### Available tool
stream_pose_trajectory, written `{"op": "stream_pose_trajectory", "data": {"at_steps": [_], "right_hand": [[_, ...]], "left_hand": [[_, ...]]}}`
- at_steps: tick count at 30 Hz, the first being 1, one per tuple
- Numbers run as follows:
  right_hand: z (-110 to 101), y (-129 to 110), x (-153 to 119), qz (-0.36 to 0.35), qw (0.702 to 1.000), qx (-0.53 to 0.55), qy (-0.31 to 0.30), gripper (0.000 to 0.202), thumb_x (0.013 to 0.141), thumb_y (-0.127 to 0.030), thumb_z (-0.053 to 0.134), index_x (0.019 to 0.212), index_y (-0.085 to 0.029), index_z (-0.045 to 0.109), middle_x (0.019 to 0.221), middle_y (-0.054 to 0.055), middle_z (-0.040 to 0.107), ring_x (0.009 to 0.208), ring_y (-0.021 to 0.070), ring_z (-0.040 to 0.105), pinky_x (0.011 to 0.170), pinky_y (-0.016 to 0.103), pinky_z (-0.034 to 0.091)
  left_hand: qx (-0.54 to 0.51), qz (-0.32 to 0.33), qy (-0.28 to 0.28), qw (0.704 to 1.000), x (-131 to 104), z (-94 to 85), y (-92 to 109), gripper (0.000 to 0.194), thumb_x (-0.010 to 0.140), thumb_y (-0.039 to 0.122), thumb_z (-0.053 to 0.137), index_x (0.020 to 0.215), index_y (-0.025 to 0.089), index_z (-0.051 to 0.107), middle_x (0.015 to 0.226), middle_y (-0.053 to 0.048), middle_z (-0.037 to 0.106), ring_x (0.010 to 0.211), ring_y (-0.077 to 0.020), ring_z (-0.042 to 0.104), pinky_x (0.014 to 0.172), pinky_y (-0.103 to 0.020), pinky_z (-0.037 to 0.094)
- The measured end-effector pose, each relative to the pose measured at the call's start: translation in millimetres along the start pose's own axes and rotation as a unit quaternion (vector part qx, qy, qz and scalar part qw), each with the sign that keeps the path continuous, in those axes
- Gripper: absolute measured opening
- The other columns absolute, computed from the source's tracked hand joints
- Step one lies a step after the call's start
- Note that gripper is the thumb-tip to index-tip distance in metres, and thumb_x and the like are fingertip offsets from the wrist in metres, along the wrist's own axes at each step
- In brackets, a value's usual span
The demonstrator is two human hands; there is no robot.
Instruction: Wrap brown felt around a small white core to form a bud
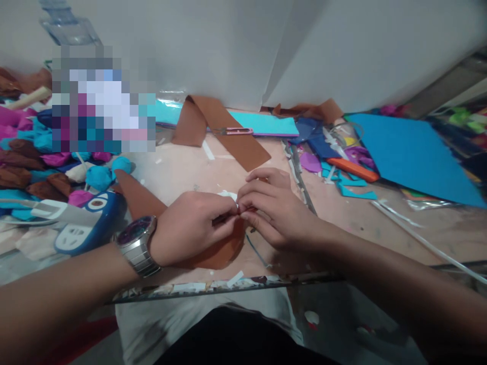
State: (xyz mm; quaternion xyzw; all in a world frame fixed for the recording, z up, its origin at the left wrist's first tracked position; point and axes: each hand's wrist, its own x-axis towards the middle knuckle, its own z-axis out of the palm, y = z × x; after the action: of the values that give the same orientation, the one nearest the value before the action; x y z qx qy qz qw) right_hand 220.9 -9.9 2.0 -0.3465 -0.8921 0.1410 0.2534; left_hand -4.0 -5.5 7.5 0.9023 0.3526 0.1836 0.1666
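My left hand (194,218), with a steel watch on its wrist, and my right hand (283,213) meet over the table. Their thumbs and forefingers are pinched together on the edge of a brown paper-like strip (224,251). Part of this strip lies under my left hand, and its tail (139,195) sticks out to the upper left. The exact spot being pinched is mostly hidden by my fingers. A second brown strip (236,142) lies folded beyond my hands, with pink-handled thread snips (238,131) on top.
Bunched coloured balls (49,152) and a blue-and-white device with a plugged-in charger (89,223) crowd the left. A blue sheet (414,157), an orange cutter (353,169) and scraps lie right. A thin white rod (429,241) crosses the right side. The table's front edge (228,289) is near.
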Motion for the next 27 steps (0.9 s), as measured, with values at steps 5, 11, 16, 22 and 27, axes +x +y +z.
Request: {"op": "stream_pose_trajectory", "data": {"at_steps": [5,11,16,22,27], "right_hand": [[0,0,0,0.007,0.999,0.033,-0.012,0.01,0.091,-0.015,0.058,0.091,-0.021,0.065,0.109,0.006,0.071,0.124,0.0308,0.047,0.109,0.056,0.035],[0,-2,1,0.021,0.997,0.048,-0.047,0.012,0.09,-0.011,0.054,0.089,-0.021,0.062,0.112,0.007,0.067,0.128,0.0312,0.043,0.111,0.058,0.034],[-1,-3,1,0.027,0.997,0.047,-0.063,0.012,0.089,-0.011,0.054,0.09,-0.021,0.06,0.111,0.008,0.066,0.127,0.0311,0.044,0.111,0.057,0.035],[0,2,0,0.015,0.999,0.044,-0.025,0.005,0.091,-0.018,0.06,0.089,-0.021,0.062,0.106,0.008,0.067,0.124,0.0305,0.047,0.109,0.056,0.036],[1,7,-1,-0.004,1.0,0.031,-0.001,0.003,0.091,-0.02,0.064,0.092,-0.022,0.067,0.105,0.007,0.068,0.124,0.0303,0.048,0.108,0.055,0.035]], "left_hand": [[0.074,0.072,0.012,0.995,-2,4.2,-3,0.02,0.097,0.02,0.055,0.081,0.017,0.067,0.071,0.0,0.069,0.063,-0.0137,0.061,0.06,-0.028,0.035],[0.11,0.117,0.011,0.987,-6,7.5,-5,0.023,0.102,0.023,0.049,0.089,0.017,0.067,0.075,-0.001,0.069,0.065,-0.0152,0.062,0.058,-0.029,0.035],[0.093,0.096,-0.003,0.991,-5,9.0,-5,0.028,0.106,0.029,0.045,0.098,0.017,0.069,0.084,-0.003,0.074,0.072,-0.0172,0.067,0.061,-0.03,0.04],[0.005,0.002,-0.041,0.999,-2,5.1,1,0.027,0.103,0.033,0.05,0.097,0.018,0.072,0.085,-0.003,0.075,0.075,-0.0178,0.069,0.067,-0.029,0.043],[-0.046,-0.03,-0.042,0.998,-1,1.0,3,0.025,0.1,0.032,0.053,0.092,0.019,0.072,0.078,-0.001,0.073,0.069,-0.0154,0.065,0.065,-0.027,0.041]]}}
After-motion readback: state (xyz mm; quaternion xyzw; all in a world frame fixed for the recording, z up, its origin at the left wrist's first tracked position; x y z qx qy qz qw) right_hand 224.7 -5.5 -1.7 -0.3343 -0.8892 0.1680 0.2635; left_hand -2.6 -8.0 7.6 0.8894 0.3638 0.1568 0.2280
